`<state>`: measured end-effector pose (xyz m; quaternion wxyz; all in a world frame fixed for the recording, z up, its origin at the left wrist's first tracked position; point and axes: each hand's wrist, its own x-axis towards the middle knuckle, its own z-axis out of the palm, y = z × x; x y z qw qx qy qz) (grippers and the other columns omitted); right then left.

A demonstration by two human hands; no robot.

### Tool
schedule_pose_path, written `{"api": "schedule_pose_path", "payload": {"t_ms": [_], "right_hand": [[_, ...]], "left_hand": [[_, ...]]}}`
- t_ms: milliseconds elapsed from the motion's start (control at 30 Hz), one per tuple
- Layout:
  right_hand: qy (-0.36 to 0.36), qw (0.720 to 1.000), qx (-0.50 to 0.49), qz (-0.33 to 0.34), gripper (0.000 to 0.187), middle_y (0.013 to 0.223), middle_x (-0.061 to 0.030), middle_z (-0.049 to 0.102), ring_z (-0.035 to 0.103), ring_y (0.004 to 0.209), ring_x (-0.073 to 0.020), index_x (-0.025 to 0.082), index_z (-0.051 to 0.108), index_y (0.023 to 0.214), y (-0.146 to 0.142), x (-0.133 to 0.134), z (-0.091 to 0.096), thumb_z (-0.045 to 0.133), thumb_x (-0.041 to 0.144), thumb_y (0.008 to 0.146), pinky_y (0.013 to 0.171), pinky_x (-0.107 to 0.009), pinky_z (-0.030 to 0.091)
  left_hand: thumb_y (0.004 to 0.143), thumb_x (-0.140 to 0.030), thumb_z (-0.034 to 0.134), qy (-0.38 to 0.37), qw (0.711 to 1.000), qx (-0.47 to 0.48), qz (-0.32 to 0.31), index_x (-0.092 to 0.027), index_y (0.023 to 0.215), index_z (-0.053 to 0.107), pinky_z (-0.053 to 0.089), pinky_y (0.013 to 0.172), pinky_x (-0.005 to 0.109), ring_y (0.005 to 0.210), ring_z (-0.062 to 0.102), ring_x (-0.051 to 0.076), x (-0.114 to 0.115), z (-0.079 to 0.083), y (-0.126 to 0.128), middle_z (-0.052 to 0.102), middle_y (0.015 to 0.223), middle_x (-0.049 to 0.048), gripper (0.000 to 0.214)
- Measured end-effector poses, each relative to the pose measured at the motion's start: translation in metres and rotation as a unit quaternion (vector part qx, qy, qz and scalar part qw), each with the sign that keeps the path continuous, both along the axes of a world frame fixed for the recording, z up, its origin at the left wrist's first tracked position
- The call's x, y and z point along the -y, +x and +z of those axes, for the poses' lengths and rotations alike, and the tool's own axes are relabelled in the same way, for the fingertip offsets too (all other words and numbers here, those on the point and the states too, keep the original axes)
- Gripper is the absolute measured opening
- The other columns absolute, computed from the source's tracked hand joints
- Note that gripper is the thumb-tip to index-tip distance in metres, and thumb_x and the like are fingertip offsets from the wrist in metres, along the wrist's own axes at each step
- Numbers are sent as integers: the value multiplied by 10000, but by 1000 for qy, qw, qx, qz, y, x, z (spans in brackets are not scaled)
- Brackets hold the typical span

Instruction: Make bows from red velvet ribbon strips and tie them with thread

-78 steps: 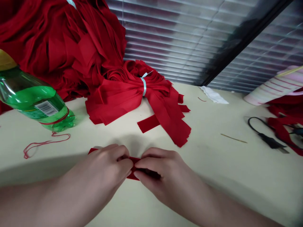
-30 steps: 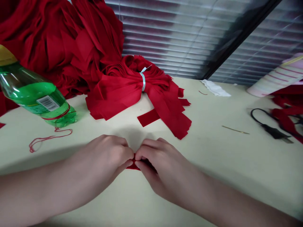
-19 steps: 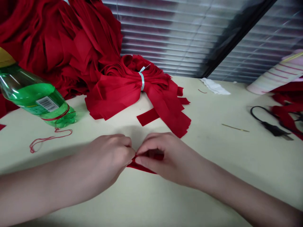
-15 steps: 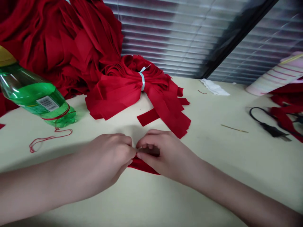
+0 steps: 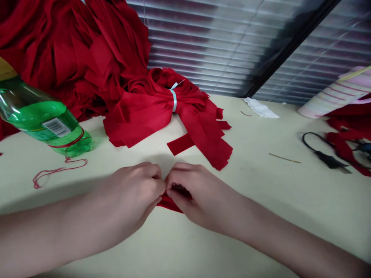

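My left hand is closed, its fingers curled down on a folded red cloth strip on the table. My right hand meets it from the right, thumb and forefinger pinched together by my left fingertips. What lies in that pinch is too small or hidden to make out. Most of the strip is covered by my hands; only its lower edge shows. Beyond them lies a bundle of red cloth strips, tied around the middle with a pale blue band.
At left lean a green bottle wound with red thread and a loose thread loop. Behind is a heap of red cloth. To the right lie a thin brass-coloured rod, a black plug, white scrap and a cone.
My right thumb and fingertips have closed in more tightly beside my left fingers. The right hand has tipped slightly, hiding more of the strip. The view has shifted slightly.
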<state>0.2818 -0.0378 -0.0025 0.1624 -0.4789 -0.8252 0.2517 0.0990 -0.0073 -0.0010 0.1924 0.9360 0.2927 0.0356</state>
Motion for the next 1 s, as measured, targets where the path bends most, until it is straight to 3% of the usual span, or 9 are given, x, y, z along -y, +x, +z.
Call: {"api": "schedule_pose_path", "payload": {"t_ms": [300,567,767,900,1000], "right_hand": [[-57,995,-75,-27,110,612,41,627,542,552,-62,159,651,624,1,-4,-1,687,78,690,527,-167,400],[-51,994,-96,-8,187,671,31,649,579,612,-83,163,644,618,2,0,-7,628,3,712,574,-187,435],[-65,993,-82,-51,154,650,57,648,579,581,-65,176,622,656,1,2,-6,642,34,713,547,-167,422],[-91,987,-112,-70,209,663,74,631,589,605,-55,180,602,789,0,2,-3,644,8,679,552,-137,433],[-93,988,-106,-65,180,645,71,635,584,583,-56,177,617,732,-1,1,-2,626,2,688,540,-146,426]], "left_hand": [[664,80,486,34,999,7,-19,-148,698,625,503,619,294,688,565,175,5,3,4,598,724,18,270],[725,-5,502,84,995,14,-52,-165,707,621,498,587,290,672,578,185,8,1,2,618,723,32,201],[720,19,497,98,994,9,-52,-156,778,635,523,630,338,698,591,206,10,-3,-3,633,748,39,231],[699,43,507,86,995,22,-46,-146,771,634,530,601,368,681,590,219,8,-5,-3,628,729,33,238],[688,58,493,87,995,32,-37,-138,777,630,518,556,367,636,584,216,7,-5,-1,622,698,27,255]]}}
